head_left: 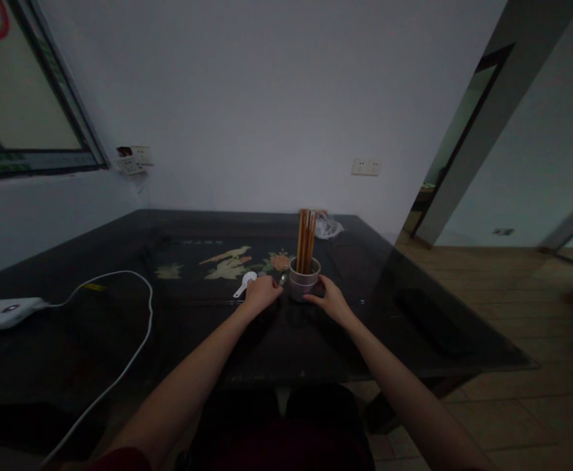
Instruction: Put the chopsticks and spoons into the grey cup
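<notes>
A grey cup [302,288] stands upright on the dark table, with several brown wooden chopsticks [306,242] rising out of it. My right hand [333,301] curls round the cup's right side, thumb at its front. On the other side, my left hand [263,293] is closed in a pinch beside the cup. At its fingertips shows a small shiny metal spoon [282,279], judging by its rounded end; the rest is hidden. Behind the left hand lies a white spoon [245,284], partly covered by the fingers.
The dark table [183,314] bears a painted bird and flowers. Crumpled clear plastic [328,227] lies behind the cup. At left are a white device [6,313] and its looping white cable [150,307]. A dark flat object [434,320] rests at right.
</notes>
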A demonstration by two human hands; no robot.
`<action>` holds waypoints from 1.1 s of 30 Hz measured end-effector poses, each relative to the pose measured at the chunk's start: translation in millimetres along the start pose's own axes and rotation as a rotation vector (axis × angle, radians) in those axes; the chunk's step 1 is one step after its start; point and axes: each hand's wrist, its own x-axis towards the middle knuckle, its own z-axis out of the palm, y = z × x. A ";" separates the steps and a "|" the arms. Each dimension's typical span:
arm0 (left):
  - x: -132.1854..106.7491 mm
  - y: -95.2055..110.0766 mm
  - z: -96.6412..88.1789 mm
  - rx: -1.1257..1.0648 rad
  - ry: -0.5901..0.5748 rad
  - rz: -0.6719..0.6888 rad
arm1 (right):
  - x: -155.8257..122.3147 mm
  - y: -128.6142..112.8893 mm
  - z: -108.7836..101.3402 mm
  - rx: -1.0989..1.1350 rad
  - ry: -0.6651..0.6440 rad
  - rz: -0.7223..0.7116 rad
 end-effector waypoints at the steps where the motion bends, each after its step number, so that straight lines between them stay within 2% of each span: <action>1: 0.8 -0.9 -0.8 -0.018 0.002 -0.011 | -0.1 -0.4 -0.2 0.000 0.000 0.004; 6: 8.4 -10.6 0.3 -0.114 0.006 -0.033 | -0.3 -3.2 -1.9 -0.001 -0.004 0.013; 11: 22.1 -28.9 0.3 -0.324 0.034 -0.004 | -0.9 -4.4 -3.4 -0.027 -0.024 0.016; 15: 26.3 -35.8 -8.5 -0.544 0.042 -0.026 | -1.2 -3.6 -3.7 -0.026 -0.035 0.009; 23: 19.5 -31.5 -28.8 -0.886 0.098 0.007 | 0.3 0.7 -2.3 -0.009 -0.029 0.018; 27: 18.2 -30.0 -37.7 -1.142 0.075 -0.050 | 0.7 0.5 -2.2 0.000 -0.027 0.017; 30: 13.8 -24.1 -47.4 -1.365 0.062 -0.032 | 1.2 -0.4 -2.1 -0.005 -0.013 0.015; 33: 5.9 -14.9 -57.9 -1.474 0.082 -0.003 | 1.6 -0.4 -1.3 0.003 -0.012 0.015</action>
